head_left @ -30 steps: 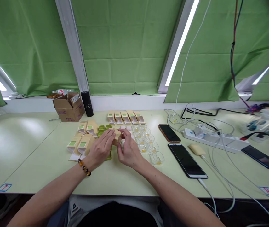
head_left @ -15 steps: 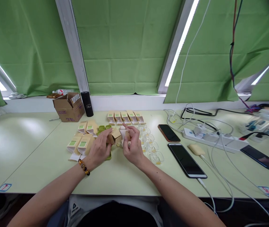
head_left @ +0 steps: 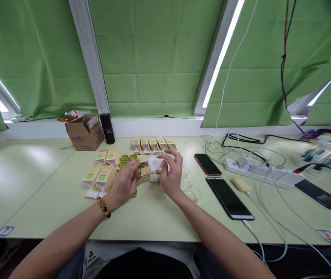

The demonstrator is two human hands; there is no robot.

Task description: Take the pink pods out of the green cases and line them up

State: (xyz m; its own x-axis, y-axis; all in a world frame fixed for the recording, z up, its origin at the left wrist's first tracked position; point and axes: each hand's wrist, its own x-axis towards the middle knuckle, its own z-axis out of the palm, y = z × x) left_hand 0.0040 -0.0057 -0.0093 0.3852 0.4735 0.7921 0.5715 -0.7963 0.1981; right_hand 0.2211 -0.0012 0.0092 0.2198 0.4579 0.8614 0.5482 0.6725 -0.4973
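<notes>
1. Two bare hands meet over the middle of the pale green table (head_left: 37,186). The left hand (head_left: 123,184), with a brown bead bracelet (head_left: 104,206) at its wrist, has its fingers closed around a small tan cardboard carton (head_left: 142,170) whose end flap stands open toward the right.
2. The right hand (head_left: 171,176) pinches a folded white paper slip (head_left: 154,163) between thumb and fingers, just beside the carton's open end; whether the slip touches the carton cannot be told.
3. A small white block (head_left: 153,178) lies on the table directly below the slip, between the two hands.
4. Four tan cartons with green labels (head_left: 101,170) lie in a group left of the left hand, and a few small green trays (head_left: 127,157) sit just beyond its fingertips.
5. Five more tan cartons in a row (head_left: 153,143) stand at the far side of the hands.
6. Several clear plastic shells with yellow centres (head_left: 191,192) lie right of the right hand, partly hidden by it.
7. Farther right lie a black phone with an orange rim (head_left: 207,164) and a larger black phone (head_left: 229,198) with a white cable plugged into its near end.
8. A white power strip (head_left: 258,171) with a tangle of cables lies beyond the phones.
9. At the far left stand an open brown cardboard box (head_left: 84,132) and, just to its right, a black cylinder (head_left: 107,128), below green curtains (head_left: 154,58).
</notes>
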